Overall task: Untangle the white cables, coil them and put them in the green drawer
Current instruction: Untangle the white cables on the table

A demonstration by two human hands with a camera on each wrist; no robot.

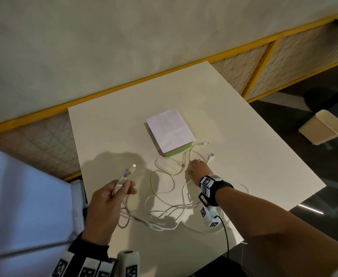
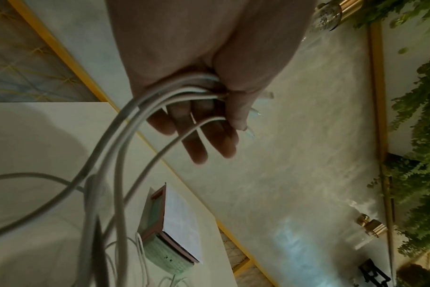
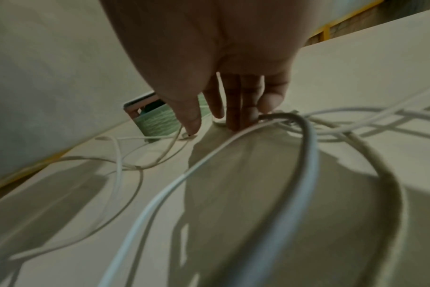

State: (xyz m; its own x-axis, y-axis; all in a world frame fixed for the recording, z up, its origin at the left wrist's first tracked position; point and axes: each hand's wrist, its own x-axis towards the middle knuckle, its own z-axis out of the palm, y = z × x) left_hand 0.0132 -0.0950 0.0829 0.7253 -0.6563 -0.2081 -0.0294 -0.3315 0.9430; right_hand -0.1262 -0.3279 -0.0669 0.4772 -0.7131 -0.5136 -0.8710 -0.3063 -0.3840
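Several white cables (image 1: 167,198) lie tangled on the white table (image 1: 254,156) between my hands. My left hand (image 1: 122,189) is raised over the table's left side and grips a bundle of cable ends (image 2: 184,91), with connectors (image 1: 133,167) sticking up past the fingers. My right hand (image 1: 198,166) reaches forward over the tangle, fingers (image 3: 243,114) straight and touching the table beside a cable, near two loose plugs (image 1: 211,156). The green drawer box (image 1: 174,152) stands just beyond, its drawer closed, also seen in the wrist views (image 2: 164,256) (image 3: 159,122).
A white sheet of paper (image 1: 170,129) covers the top of the drawer box. A yellow-framed lattice partition (image 1: 264,62) runs behind the table. A cream waste bin (image 1: 323,126) stands on the dark floor to the right. A black cord (image 1: 226,236) hangs from my right wrist.
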